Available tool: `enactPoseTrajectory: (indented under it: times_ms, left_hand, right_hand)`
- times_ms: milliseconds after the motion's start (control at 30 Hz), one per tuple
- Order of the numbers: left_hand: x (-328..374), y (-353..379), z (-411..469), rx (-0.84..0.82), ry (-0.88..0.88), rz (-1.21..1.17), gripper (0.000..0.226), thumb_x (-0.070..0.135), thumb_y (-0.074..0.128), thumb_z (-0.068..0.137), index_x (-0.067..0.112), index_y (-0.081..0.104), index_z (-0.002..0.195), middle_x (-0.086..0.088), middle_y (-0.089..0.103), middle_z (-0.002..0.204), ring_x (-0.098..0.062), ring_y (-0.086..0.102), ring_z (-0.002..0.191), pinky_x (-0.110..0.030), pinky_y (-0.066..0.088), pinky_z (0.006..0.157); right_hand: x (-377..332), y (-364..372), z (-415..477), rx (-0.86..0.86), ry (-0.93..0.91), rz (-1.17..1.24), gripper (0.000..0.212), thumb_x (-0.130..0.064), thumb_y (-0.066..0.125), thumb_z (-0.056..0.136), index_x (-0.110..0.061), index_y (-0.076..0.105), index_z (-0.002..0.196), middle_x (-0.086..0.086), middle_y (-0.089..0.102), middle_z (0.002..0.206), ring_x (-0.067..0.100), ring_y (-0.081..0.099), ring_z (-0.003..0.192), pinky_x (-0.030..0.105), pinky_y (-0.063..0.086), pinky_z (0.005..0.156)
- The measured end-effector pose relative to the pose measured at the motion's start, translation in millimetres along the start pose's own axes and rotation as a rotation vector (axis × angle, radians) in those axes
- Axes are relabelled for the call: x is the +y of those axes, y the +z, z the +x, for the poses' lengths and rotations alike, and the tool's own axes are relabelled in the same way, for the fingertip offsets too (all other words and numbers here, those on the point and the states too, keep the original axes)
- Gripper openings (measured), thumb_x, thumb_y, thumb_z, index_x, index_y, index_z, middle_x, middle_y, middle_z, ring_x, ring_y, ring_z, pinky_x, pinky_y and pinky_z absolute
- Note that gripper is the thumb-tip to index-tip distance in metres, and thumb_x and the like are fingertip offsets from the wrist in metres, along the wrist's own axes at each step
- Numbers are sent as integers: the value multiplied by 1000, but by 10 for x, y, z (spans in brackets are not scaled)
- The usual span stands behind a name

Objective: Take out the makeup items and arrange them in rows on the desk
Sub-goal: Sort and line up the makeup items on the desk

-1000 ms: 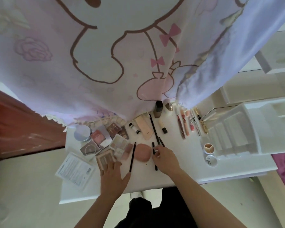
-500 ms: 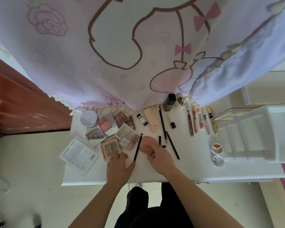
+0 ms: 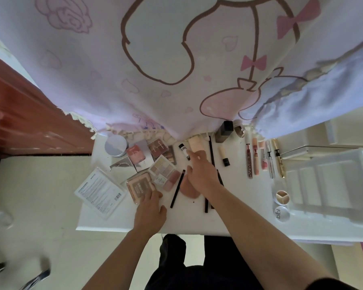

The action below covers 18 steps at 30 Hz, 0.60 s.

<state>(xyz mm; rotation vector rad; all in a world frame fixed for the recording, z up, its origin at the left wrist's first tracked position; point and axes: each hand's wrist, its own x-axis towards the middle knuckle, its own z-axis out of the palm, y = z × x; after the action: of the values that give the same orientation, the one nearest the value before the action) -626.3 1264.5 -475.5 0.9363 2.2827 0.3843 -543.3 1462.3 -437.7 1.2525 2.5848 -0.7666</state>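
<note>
Two hands over makeup on the white desk (image 3: 239, 206).
The left hand (image 3: 150, 208) lays a spread grip on a pink palette (image 3: 138, 186); the right hand (image 3: 199, 172) holds straight fingers over a peach tube (image 3: 194, 143).

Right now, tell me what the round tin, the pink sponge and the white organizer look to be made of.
The round tin is likely metal or metallised plastic, going by the satin, silvery sheen on its lid. The pink sponge looks like soft foam, with a matte surface, no highlights and rounded edges. The white organizer appears to be moulded plastic with a semi-gloss finish, shown by its thin dividers and soft reflections.
</note>
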Motion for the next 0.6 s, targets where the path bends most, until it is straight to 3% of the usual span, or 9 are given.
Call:
enactPoseTrajectory:
  times_ms: [67,167,233,367,467,533,600]
  left_hand:
    - [-24,6,-34,-18,-2,-9,33,14,58,82,15,54,115,-2,50,119,-26,49,111,-41,48,84]
    - [-14,9,-50,-30,-17,-38,33,10,56,82,16,54,114,1,49,119,-26,48,110,-40,47,83]
    - [-32,13,-28,-21,-24,-74,30,7,55,82,16,55,111,2,50,116,-24,48,108,-38,46,82]
    - [-29,-77,-77,57,-211,-344,22,4,56,88,25,60,94,7,60,94,-22,57,91,-27,41,71]
    - [130,-335,-68,224,-326,-589,13,14,60,93,25,63,89,5,66,87,-22,61,85,-24,42,69]
    - [292,-552,-16,260,-326,-811,10,21,60,96,27,68,96,3,70,92,-18,62,85,-29,47,77]
    - [475,-740,10,194,-272,-952,19,32,56,99,30,70,113,9,72,105,-12,60,91,-32,47,86]
  right_hand:
    - [-14,67,90,-51,-89,-105,52,-14,51,98,-27,36,146,6,35,141,28,60,102,38,52,79]
    - [32,204,185,-56,-121,-164,24,-15,54,96,-19,57,120,5,45,132,25,58,98,35,52,76]
    - [39,264,199,-40,-98,-133,16,-15,57,96,-16,65,109,3,52,122,23,60,95,33,50,75]
    - [-47,236,-1,-16,66,228,16,-23,58,97,-23,71,107,-4,65,105,17,63,92,29,49,78]
    - [-160,131,-234,-52,170,547,20,-31,68,92,-34,64,111,-17,68,100,5,64,88,21,48,72]
    - [-250,41,-377,-137,226,851,27,-31,72,90,-34,62,115,-15,71,98,7,67,87,18,52,69]
    - [-283,-54,-533,-155,210,1008,21,-25,67,94,-26,68,115,-12,71,89,7,67,80,18,52,68]
